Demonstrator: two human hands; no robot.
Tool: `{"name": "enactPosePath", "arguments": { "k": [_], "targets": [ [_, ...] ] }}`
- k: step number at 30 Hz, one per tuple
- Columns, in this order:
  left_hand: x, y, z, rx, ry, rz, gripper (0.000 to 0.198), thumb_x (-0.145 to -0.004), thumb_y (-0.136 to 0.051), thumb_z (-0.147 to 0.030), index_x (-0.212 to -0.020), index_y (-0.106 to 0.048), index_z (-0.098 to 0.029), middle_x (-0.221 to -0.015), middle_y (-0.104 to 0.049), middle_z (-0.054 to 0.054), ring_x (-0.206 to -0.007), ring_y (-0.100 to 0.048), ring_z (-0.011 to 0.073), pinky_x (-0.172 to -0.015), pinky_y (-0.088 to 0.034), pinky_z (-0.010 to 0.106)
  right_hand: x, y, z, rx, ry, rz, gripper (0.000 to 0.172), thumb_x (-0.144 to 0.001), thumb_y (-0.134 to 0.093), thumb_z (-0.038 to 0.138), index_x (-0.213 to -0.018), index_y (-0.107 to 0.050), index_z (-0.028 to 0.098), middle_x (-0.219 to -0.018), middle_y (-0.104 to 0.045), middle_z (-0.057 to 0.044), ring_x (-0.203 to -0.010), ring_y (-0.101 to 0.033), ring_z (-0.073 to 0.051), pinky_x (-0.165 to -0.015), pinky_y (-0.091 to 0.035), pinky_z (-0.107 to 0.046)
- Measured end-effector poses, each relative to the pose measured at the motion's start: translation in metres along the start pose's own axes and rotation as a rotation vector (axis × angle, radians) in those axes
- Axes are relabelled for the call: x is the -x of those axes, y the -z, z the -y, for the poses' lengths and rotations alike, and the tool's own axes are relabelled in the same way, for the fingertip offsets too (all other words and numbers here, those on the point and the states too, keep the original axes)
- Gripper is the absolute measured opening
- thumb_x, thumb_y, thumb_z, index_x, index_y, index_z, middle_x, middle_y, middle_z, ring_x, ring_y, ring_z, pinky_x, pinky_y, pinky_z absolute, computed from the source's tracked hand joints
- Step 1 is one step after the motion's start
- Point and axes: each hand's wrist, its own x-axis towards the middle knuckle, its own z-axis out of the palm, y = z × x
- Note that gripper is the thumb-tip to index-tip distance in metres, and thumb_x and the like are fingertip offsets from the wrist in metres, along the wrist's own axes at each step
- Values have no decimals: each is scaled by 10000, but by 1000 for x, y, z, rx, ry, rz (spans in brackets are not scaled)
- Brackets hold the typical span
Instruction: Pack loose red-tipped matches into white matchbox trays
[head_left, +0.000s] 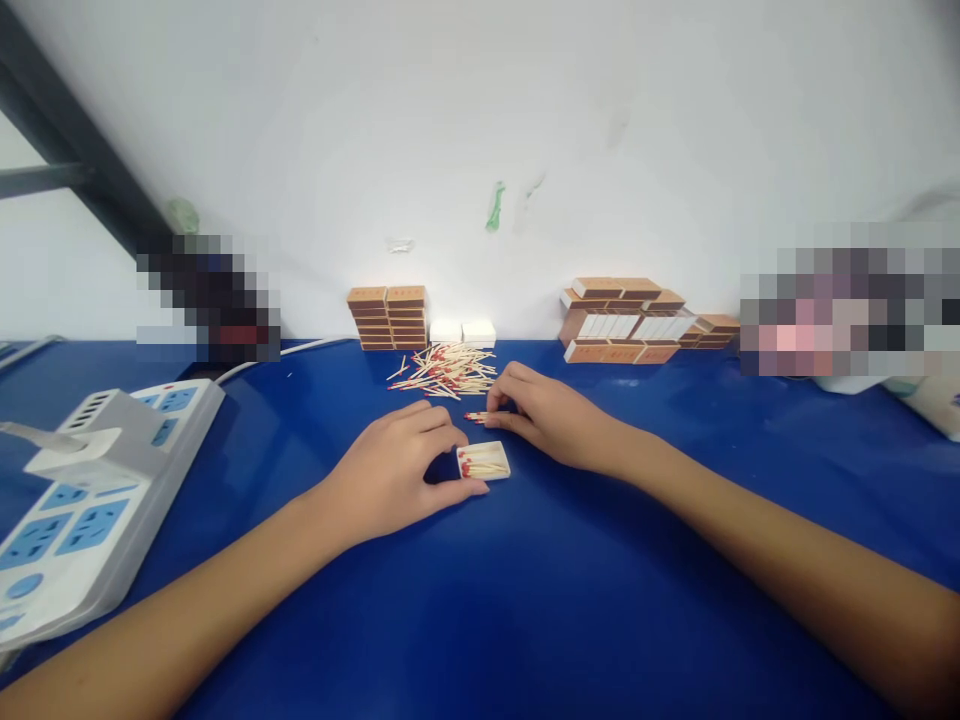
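In the head view, the person's left hand [401, 455] is curled around a small white tray [508, 463], its thumb along the near edge and its forefinger at the far left corner, holding the tray between them on the blue surface [480, 610]. Inside the tray, just right of that hand's palm, lie loose matches [487, 468], their red heads toward the hand. The right hand [541, 415] is closed in a pinch on a few more matchsticks [475, 416], gripped by thumb and fingers just beyond the tray, red heads pointing toward the left hand

Beyond both hands, a jumbled heap of matches [454, 370] is spread, with two white boxes [478, 333] right behind it. Further off, past the left hand's fingers, brown matchboxes [388, 318] stand stacked in two columns, and beyond the right hand a larger, uneven stack [624, 325] rests near the pale wall [450, 120]. Well to the left of the left hand sits a white power strip [154, 475] with blue sockets, a grey adapter [112, 430] plugged into it
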Motion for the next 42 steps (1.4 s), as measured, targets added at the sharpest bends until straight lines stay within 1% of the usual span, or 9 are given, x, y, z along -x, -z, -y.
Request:
{"name": "enactPosePath", "arguments": {
  "k": [3,7,18,24,27,31,34,38,42],
  "targets": [
    [0,0,1,-1,-1,-4,345,-939,-704,-520,-1027,-735,-188,-938,-699,56,-890,-635,224,-782,-517,355,-1,1,2,0,-18,32,145,-1031,-591,314,-954,-604,192,-1028,-578,-58,-865,-578,-177,-803,-477,-322],
    [-1,-1,1,-3,4,0,352,-938,-704,-523,-1032,-735,-186,-943,-700,57,-895,-634,226,-788,-517,359,0,4,6,21,-21,57,160,-1032,-588,322,-938,-597,192,-996,-602,-60,-868,-587,-185,-780,-477,-323],
    [0,1,-1,19,-1,6,337,-941,-709,-500,-1043,-732,-180,-959,-693,53,-910,-630,225,-821,-524,375,1,2,4,51,25,37,200,-1054,-564,336,-919,-577,190,-999,-610,-57,-850,-591,-177,-756,-464,-314],
    [0,0,0,20,3,6,348,-941,-707,-505,-1053,-737,-177,-939,-681,53,-894,-626,224,-813,-525,375,6,6,10,13,-5,34,183,-1049,-574,360,-1103,-591,187,-1128,-593,-74,-892,-601,-177,-795,-480,-321],
    [0,0,-1,22,5,12,341,-937,-716,-495,-1063,-737,-178,-951,-686,52,-906,-630,226,-829,-527,378,5,7,9,10,-15,60,144,-1048,-571,321,-1012,-605,185,-1088,-591,-66,-864,-595,-170,-781,-480,-312],
    [0,1,-1,23,6,9,342,-939,-713,-500,-1056,-735,-179,-965,-694,51,-913,-631,226,-832,-526,378,3,3,7,47,-14,53,162,-1048,-573,283,-924,-592,181,-1026,-603,-62,-843,-601,-170,-757,-469,-302],
    [0,1,-1,22,9,12,343,-940,-711,-502,-1067,-734,-184,-966,-695,47,-916,-632,226,-830,-527,379,3,-1,6,96,-5,39,182,-1055,-560,284,-912,-595,177,-1017,-613,-69,-811,-604,-168,-734,-462,-301],
    [0,0,0,21,7,10,348,-933,-722,-499,-1095,-731,-191,-981,-699,43,-924,-638,223,-829,-526,374,4,-5,3,155,26,25,188,-1061,-550,288,-928,-610,170,-1013,-624,-76,-831,-608,-180,-759,-462,-309],
    [0,-1,1,24,5,3,331,-928,-733,-488,-1077,-732,-192,-986,-702,43,-921,-638,219,-837,-525,370,4,-4,0,194,50,27,217,-1066,-540,311,-926,-615,162,-1001,-619,-80,-804,-595,-177,-745,-459,-309]
  ]
}}
